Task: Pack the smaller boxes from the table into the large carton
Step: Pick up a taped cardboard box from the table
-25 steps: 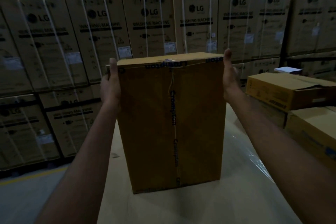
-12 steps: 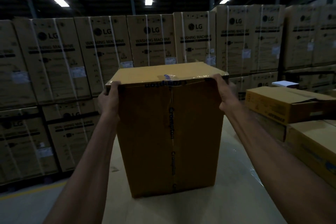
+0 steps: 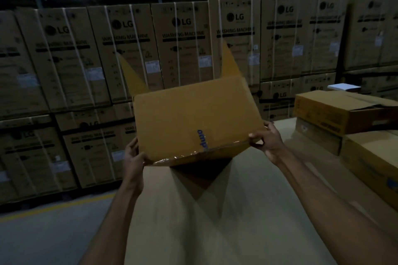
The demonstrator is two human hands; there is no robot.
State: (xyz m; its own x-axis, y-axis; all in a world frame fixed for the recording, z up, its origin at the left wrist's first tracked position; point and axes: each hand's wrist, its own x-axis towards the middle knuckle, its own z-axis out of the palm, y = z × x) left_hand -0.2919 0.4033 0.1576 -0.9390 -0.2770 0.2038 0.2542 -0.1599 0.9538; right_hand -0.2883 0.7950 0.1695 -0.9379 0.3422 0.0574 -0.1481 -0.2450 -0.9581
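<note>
The large brown carton (image 3: 193, 118) is in the air above the table (image 3: 215, 221), tipped so that its taped end faces me and two loose flaps stick up at its far end. My left hand (image 3: 134, 157) grips the near left corner of the taped end. The near right corner is gripped by my right hand (image 3: 267, 142). Blue lettering runs along the tape seam. Smaller yellow-brown boxes (image 3: 336, 112) are stacked on the right of the table.
A wall of tall strapped washing-machine cartons (image 3: 183, 45) fills the background. More boxes (image 3: 374, 163) lie at the table's right edge. Grey floor with a yellow line (image 3: 53, 206) runs to the left of the table.
The carton stood upright on the table with my hands at its top corners. It is now lifted off the table and tipped over, open flaps pointing away and upward.
</note>
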